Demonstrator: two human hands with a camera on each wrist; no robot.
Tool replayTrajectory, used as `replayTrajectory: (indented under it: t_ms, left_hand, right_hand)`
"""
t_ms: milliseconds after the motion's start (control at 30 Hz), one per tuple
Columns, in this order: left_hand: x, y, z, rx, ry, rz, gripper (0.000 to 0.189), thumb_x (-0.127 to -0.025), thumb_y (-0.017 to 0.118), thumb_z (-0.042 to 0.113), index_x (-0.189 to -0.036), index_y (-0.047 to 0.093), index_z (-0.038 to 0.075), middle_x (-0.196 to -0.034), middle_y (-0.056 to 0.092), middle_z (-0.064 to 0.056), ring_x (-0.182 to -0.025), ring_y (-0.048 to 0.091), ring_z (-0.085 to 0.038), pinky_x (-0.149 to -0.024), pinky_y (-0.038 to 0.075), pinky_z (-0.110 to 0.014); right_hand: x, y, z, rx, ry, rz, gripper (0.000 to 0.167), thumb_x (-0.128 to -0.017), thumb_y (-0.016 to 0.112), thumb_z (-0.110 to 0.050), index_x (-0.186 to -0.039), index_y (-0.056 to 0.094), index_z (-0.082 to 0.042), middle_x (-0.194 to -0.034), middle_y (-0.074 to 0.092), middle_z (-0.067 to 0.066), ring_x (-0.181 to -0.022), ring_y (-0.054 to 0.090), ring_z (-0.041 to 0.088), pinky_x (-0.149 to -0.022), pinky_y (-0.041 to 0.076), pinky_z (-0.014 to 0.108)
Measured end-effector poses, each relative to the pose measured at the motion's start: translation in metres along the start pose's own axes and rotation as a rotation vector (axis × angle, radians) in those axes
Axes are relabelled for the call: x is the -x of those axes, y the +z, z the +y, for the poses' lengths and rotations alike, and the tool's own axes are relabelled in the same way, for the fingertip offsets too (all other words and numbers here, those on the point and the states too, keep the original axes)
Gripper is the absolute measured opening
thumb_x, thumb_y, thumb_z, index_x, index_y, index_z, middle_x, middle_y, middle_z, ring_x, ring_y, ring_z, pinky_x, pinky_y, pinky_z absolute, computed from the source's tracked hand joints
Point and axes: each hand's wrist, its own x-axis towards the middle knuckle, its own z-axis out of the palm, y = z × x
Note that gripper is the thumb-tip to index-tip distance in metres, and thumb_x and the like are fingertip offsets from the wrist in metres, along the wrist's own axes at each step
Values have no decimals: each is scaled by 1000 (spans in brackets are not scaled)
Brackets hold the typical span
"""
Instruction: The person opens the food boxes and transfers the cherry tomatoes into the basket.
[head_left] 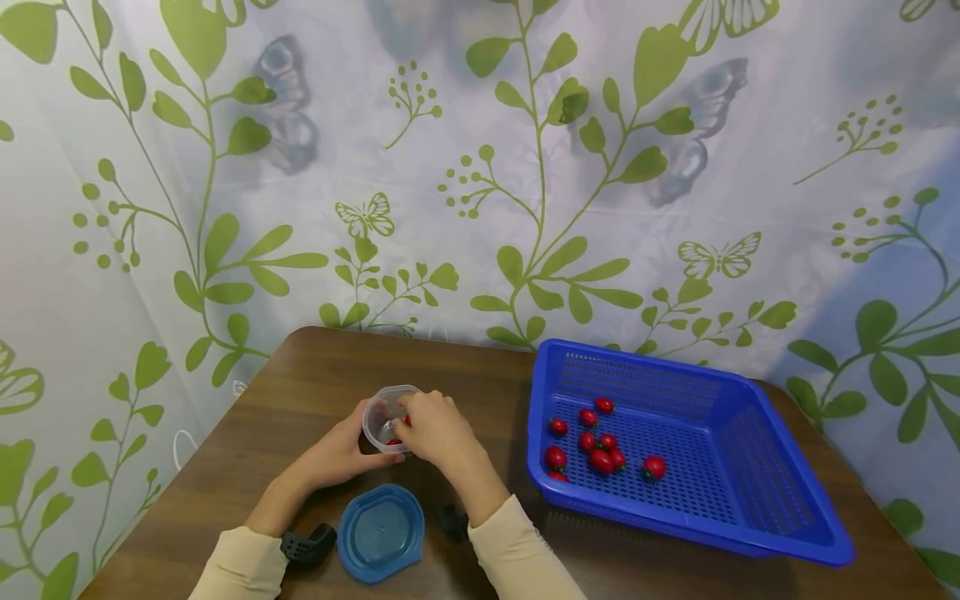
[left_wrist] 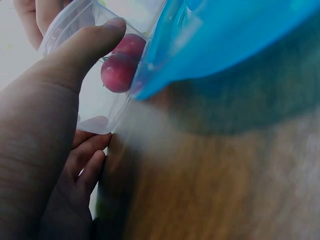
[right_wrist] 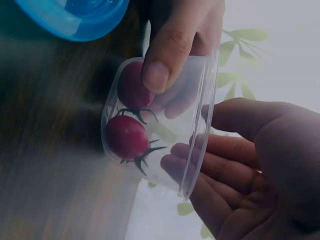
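A clear plastic tub [head_left: 372, 402] sits near the middle of the table, gripped by my left hand [head_left: 341, 450] with the thumb along its near side and the fingers on the far side. My right hand [head_left: 438, 429] reaches over the rim from the right. In the right wrist view, its fingers [right_wrist: 176, 167] show through the tub wall, loosely bent, with nothing between them. Two red cherry tomatoes [right_wrist: 127, 137] with green stems lie at the tub's bottom. Close to the tub on the near side lies a blue lid [head_left: 381, 533].
A blue perforated basket [head_left: 675, 525] stands on the right of the brown wooden table [head_left: 472, 367], holding several cherry tomatoes [head_left: 602, 461] in its left part. Dark bands [head_left: 309, 546] circle both wrists. A leaf-patterned curtain [head_left: 450, 167] hangs behind the table.
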Motion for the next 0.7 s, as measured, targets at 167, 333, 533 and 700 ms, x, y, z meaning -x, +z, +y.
replayTrajectory:
  t_ms: [167, 333, 533, 700]
  left_hand:
    - [0, -1, 0, -9, -2, 0, 89, -88, 81, 46, -150, 34, 5, -138, 58, -12, -121, 61, -25, -102, 51, -50]
    - [0, -1, 1, -11, -14, 6, 88, -88, 81, 46, -150, 35, 5, -138, 58, -12, -122, 60, -26, -102, 50, -51]
    - [0, -1, 2, -12, -13, 8, 90, -87, 82, 47, -151, 35, 5, -141, 57, -12, -125, 60, -26, -105, 49, -53]
    - [-1, -1, 1, -20, 1, 10, 89, -88, 81, 46, -152, 35, 4, -143, 56, -15, -127, 59, -28, -105, 49, -53]
  right_hand:
    - [-2, 4, -2, 28, 19, 27, 16, -97, 71, -23, -99, 75, -8, -60, 52, -4, -53, 51, 14, -52, 44, 26]
    - [-4, 8, -4, 76, 31, 51, 18, -96, 72, -24, -82, 72, -11, -63, 57, -1, -59, 60, 21, -55, 49, 31]
    - [-4, 11, -7, 107, 55, 52, 21, -94, 72, -20, -76, 71, -10, -63, 59, 1, -57, 57, 20, -53, 47, 31]
    - [-7, 12, -12, 124, 108, 32, 19, -95, 72, -23, -85, 76, -8, -76, 69, 6, -67, 66, 25, -54, 52, 34]
